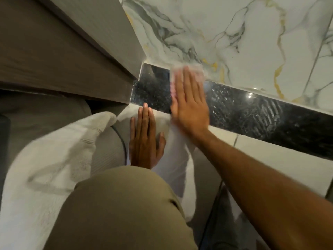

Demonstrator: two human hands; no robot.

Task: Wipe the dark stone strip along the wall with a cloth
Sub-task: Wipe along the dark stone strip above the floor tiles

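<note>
A dark polished stone strip (261, 114) runs along the foot of the marble wall, from the wooden corner at the left to the right edge. My right hand (189, 103) lies flat on the strip near its left end and presses a pale cloth (187, 69) against it; the cloth shows above the fingertips and trails down below the palm, blurred. My left hand (144, 139) rests flat with fingers together on the light floor tile just below the strip, holding nothing.
A grey wooden cabinet side (75, 56) meets the strip at the left corner. White veined marble wall (252, 33) rises above the strip. A white towel (54, 156) lies at the lower left, and my knee in tan trousers (122, 210) fills the bottom centre.
</note>
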